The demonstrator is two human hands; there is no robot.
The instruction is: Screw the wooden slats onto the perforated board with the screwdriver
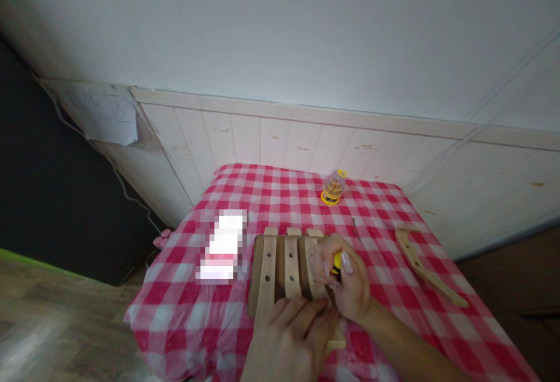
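Note:
My right hand (345,280) is closed around a yellow and black screwdriver handle (337,263); its shaft and tip are hidden. It sits over the rightmost of three pale curved wooden slats (313,245), which lie side by side on a darker wooden board (280,288). My left hand (291,332) presses on the slats' near part, its bent fingers holding the right slat beside my right hand. Dark screw heads or holes show in the left slat (268,265) and the middle slat (291,265). A loose curved slat (426,271) with holes lies to the right.
A red and white checked cloth (376,213) covers the table. Toward the wall stands a clear, yellow-based bit holder (333,188). A small metal piece (354,227) lies behind my right hand. A blurred-out white object (225,242) is at left. The panelled wall (275,137) bounds the back.

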